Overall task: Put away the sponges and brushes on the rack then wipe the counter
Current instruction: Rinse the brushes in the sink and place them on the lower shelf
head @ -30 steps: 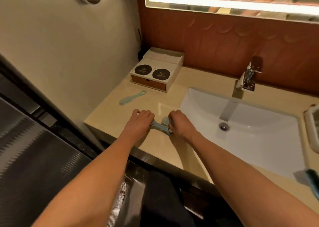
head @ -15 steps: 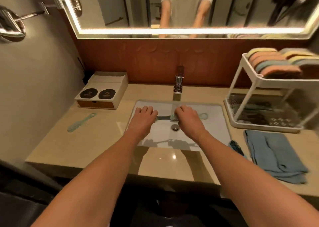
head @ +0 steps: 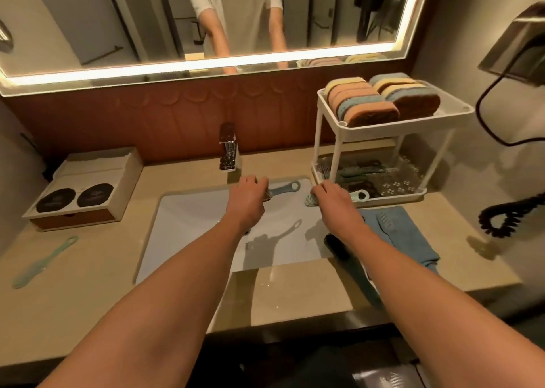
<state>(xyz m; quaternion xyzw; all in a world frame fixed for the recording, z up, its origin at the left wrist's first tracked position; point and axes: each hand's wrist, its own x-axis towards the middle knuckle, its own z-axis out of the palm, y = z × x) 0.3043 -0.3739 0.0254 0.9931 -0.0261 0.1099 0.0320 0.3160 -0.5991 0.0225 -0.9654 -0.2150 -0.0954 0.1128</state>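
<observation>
On my feed, farthest left of the sink (head: 191,225), a pale green brush (head: 44,265) lies flat on the counter (head: 88,293), well apart from the basin. Behind it, also left of the sink, sits a box (head: 82,187) with two dark round discs on top. At the sink's back edge stands the faucet (head: 228,148), and just in front of it I see the left hand (head: 247,198) over the basin, fingers curled round the head end of a grey-blue brush (head: 283,188); its handle, ending in a loop, sticks out to the right, clear of the basin below. At the sink's back right corner the right hand (head: 333,200) grips a mint brush (head: 360,195) the same way — bristle head poking out at the thumb side, looped handle tip showing past the knuckles, against the front edge of the rack (head: 383,133); I cannot tell whether it touches. The rack stands behind and right of the sink: its top tier carries sponges (head: 380,98) on edge in two rows, and its lower tray holds several more brushes (head: 354,170), blurred through the clear wall. Along the sink's right rim a dark brush (head: 339,246) lies partly hidden under the right forearm, and just right of that is a folded blue cloth (head: 395,234) — in front of the rack. Far right of the sink, a black coiled cord (head: 501,219) rests on the counter
</observation>
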